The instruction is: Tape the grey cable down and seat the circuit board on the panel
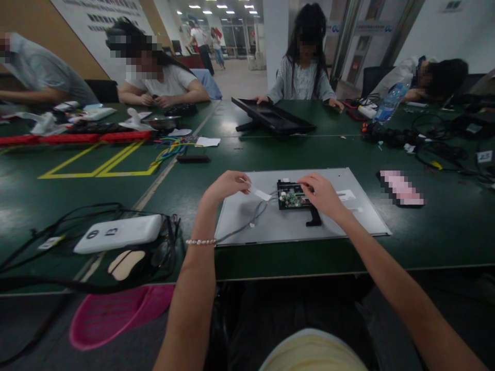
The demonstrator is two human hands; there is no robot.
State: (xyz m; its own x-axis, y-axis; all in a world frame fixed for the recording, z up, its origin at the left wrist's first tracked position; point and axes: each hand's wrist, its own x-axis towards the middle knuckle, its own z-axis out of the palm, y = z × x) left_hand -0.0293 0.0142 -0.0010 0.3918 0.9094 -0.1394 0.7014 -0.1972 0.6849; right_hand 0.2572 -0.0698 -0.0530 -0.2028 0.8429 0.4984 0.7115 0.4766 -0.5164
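My left hand [228,186] pinches a white strip [260,193], maybe tape or paper, whose free end points toward a green circuit board [292,198]. The board sits in a black bracket [314,219] on a flat grey-white panel [247,221], which looks like a display panel lying on the table. Bent and close together, the fingers of my right hand [319,193] are at the bracket's upper right edge; the hand covers that corner. Grey cables [258,212] run from the board's left side across the panel toward my beaded wrist.
Left of the panel lie a white power bank [118,233], a beige-and-black mouse [127,264] and black cables. A pink phone [402,188] is at the right. Across the green table [348,154], a person holds a black monitor housing [274,117]. A water bottle [390,103] stands tilted-looking beyond.
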